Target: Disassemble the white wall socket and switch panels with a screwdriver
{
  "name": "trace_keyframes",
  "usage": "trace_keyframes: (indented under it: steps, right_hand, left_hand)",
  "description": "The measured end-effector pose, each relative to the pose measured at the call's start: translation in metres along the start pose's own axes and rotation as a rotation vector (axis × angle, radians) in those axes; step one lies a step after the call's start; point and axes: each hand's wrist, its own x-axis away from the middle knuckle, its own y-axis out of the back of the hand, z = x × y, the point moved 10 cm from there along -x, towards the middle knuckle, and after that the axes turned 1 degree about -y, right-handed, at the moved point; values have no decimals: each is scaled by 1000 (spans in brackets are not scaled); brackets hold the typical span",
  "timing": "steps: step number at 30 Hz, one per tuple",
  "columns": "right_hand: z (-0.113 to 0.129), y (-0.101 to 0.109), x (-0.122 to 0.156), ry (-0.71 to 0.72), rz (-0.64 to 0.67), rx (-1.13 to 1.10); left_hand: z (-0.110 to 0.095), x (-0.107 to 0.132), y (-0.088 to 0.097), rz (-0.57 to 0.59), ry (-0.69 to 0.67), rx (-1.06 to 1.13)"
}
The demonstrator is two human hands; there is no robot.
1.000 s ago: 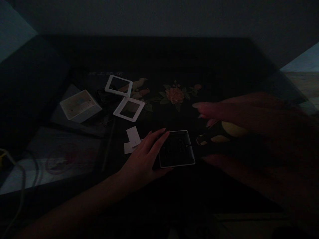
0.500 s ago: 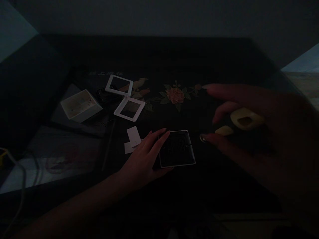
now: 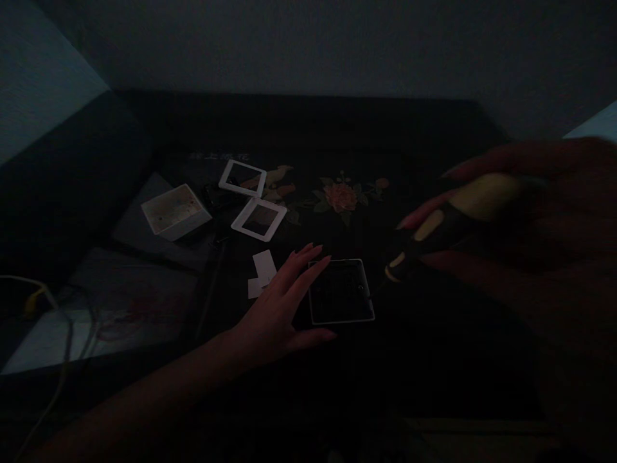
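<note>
Screwdriver (image 3: 429,226) is gripped in your closed right hand (image 3: 540,212), its tip near the right edge of the square case (image 3: 340,294) on the table (image 3: 385,366); your left hand (image 3: 274,315), loosely open, overlaps the case's left edge.

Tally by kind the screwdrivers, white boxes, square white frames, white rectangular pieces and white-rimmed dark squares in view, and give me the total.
Yellow-and-dark screwdriver: 1
White-rimmed dark square: 1
White box: 1
Square white frames: 2
White rectangular pieces: 2
Total: 7
</note>
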Motion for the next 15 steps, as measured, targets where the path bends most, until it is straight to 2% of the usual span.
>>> trace_keyframes:
  steps: [2,5,7,9,11,15]
  right_hand:
    - [-2,-10,-1,19,-18,-57]
    - [8,-30,1,123,73,-31]
    - [22,-37,5,230,114,34]
    - [35,-39,11,316,121,101]
    - [49,-35,17,399,74,164]
    - [71,-22,29,594,-104,326]
  left_hand:
    - [-5,-4,21,-110,6,81]
    - [-16,-14,54,-242,59,308]
    - [-36,-25,69,-238,31,513]
    - [-61,-38,77,-190,2,624]
    - [-80,-49,81,-166,17,601]
    - [-98,-59,91,-240,9,477]
